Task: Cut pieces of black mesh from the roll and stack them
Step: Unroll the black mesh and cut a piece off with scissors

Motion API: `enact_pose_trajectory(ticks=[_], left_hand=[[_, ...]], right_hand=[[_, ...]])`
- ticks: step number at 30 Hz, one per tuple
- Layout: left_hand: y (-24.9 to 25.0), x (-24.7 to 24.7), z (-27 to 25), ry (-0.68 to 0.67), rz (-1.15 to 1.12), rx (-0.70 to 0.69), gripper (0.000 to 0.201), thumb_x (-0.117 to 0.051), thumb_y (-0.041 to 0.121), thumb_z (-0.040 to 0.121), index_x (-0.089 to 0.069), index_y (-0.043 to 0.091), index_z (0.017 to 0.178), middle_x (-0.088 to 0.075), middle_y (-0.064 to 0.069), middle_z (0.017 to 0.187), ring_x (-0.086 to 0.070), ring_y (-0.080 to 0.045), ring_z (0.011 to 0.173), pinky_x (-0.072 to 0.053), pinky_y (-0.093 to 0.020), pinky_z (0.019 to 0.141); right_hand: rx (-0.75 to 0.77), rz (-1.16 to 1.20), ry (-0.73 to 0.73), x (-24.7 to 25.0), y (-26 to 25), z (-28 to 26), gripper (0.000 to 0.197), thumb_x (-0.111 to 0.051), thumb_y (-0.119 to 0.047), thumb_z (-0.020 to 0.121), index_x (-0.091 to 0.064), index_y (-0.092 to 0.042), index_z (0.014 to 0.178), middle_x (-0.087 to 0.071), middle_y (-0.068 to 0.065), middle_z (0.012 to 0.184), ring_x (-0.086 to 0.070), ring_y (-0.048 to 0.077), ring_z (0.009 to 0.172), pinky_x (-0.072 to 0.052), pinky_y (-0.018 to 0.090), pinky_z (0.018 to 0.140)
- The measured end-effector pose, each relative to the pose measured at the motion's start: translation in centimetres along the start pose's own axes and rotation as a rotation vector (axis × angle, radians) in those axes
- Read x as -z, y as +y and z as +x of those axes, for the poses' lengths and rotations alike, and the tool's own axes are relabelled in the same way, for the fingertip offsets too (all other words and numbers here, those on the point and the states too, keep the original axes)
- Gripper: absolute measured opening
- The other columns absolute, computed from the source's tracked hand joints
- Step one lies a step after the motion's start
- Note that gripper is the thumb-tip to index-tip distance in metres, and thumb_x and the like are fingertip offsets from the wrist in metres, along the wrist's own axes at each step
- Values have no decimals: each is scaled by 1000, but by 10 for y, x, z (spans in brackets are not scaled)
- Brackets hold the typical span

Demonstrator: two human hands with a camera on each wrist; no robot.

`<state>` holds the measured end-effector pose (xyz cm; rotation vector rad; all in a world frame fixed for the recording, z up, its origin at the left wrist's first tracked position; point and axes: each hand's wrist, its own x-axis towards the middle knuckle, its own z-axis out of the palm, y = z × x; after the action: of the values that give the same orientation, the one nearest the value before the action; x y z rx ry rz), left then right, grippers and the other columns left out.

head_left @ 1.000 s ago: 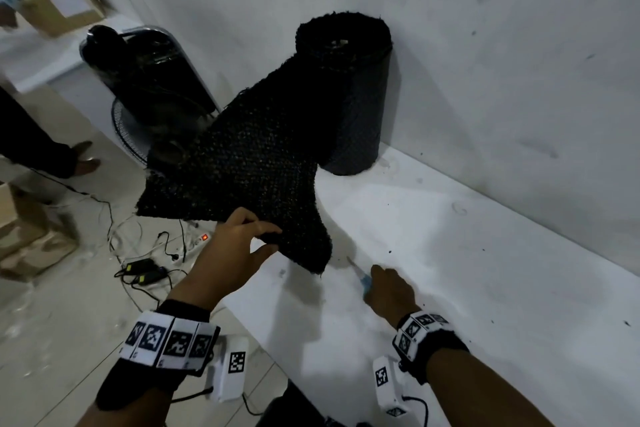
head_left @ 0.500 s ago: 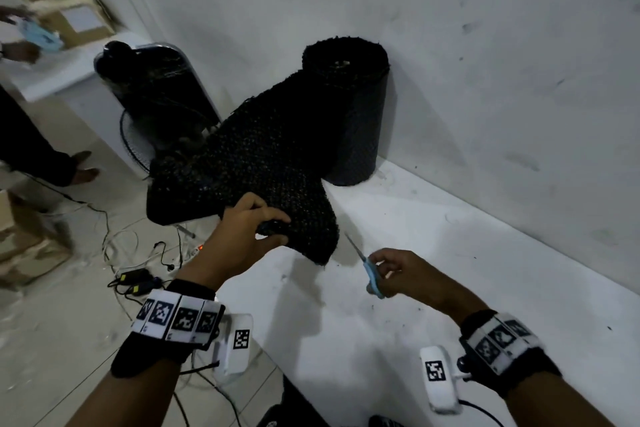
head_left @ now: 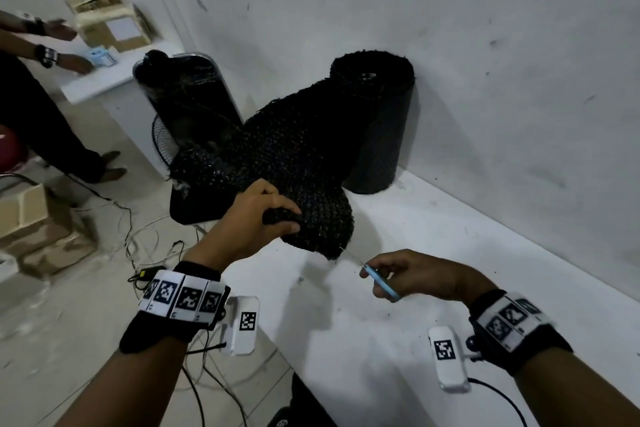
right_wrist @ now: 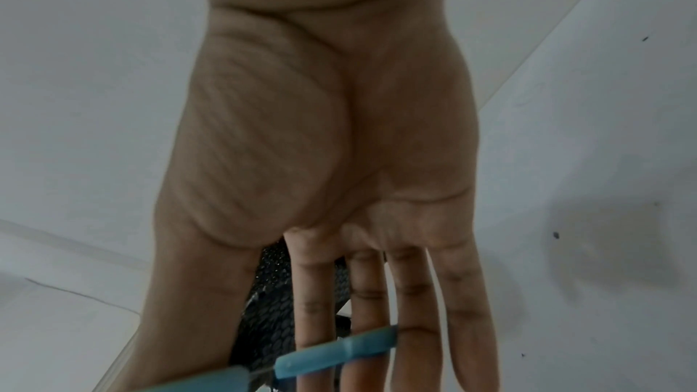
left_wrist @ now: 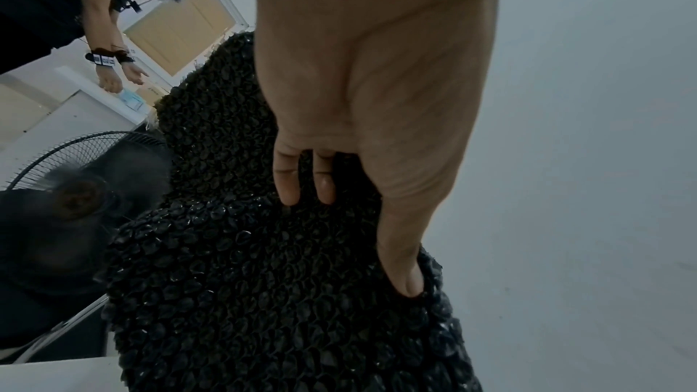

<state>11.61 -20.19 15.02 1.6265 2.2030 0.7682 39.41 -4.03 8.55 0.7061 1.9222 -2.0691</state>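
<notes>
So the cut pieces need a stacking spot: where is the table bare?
The white table is bare from the roll rightward along the wall, and in front of the right hand. It is crowded under the hanging mesh by the left hand.

You have one mesh roll (head_left: 375,121), one pair of blue scissors (head_left: 379,279), one fan (head_left: 188,107), and three cardboard boxes (head_left: 110,24) at far left.
</notes>
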Motion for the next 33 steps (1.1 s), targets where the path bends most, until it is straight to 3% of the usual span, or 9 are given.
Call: enact_pose_trajectory(ticks=[4,7,11,15,18,21,24,28,33], left_hand=[[-2,4,0,16,-49,22,25,-85,23,77,-76,31,99,-48,6,99,-55,-18,98,-47,-16,88],[-8,8,0,16,-76,31,29,-86,20,76,-71,39,93,-50,4,100,-56,-14,97,-42,-3,80],[-16,11,0,-15,-85,36,38,-87,26,73,-67,57,83,-51,5,101,-54,-8,97,-41,-11,85],[-17,14,3,-19,-109,32,33,-87,28,73,-68,49,91,-50,7,101,-53,-3,96,-40,-14,86],[-23,14,6,-30,-104,43,33,-82,44,70,-71,52,100,-46,18,97,-52,-10,99,-42,-21,93],[-29,12,9,-39,-102,42,35,-74,54,67,-68,62,100,-41,22,91,-49,-14,96,-39,-22,92],[-28,13,12,-59,-111,20,34,-75,52,66,-67,64,96,-44,12,95,-50,-14,95,-38,-18,91],[-27,17,14,-70,-111,22,27,-75,51,67,-71,57,94,-45,8,97,-51,-14,94,-40,-18,90],[-28,20,19,-93,-69,20,28,-83,37,73,-74,43,99,-45,8,96,-51,-14,95,-40,-20,92]], right_hand=[[17,12,-50,-1,-6,8,40,-73,-18,80,-69,-15,120,-69,1,93,-65,12,90,-55,30,82],[22,-25,-69,1,-8,8,32,-65,-3,90,-67,-10,121,-69,1,90,-67,11,90,-55,30,78],[31,-43,-80,5,-14,10,29,-62,4,92,-68,-6,118,-67,7,87,-65,15,79,-54,28,71],[38,-61,-82,7,-20,15,28,-75,-10,81,-74,-11,109,-64,21,88,-55,34,77,-53,25,64],[34,-61,-91,8,-26,18,39,-77,-24,72,-73,-11,108,-64,18,87,-56,32,76,-53,25,64],[38,-47,-128,12,-32,20,34,-76,-18,77,-71,-10,110,-66,8,86,-61,20,78,-55,28,71],[35,-77,-156,17,-40,23,24,-67,-3,88,-69,-8,112,-69,3,85,-66,11,77,-55,28,73],[24,-139,-168,21,-47,27,22,-62,2,91,-70,-11,107,-71,2,83,-65,19,75,-54,24,66],[12,-92,-218,24,-53,33,23,-59,3,94,-66,-4,115,-68,-3,84,-67,8,81,-56,31,78]])
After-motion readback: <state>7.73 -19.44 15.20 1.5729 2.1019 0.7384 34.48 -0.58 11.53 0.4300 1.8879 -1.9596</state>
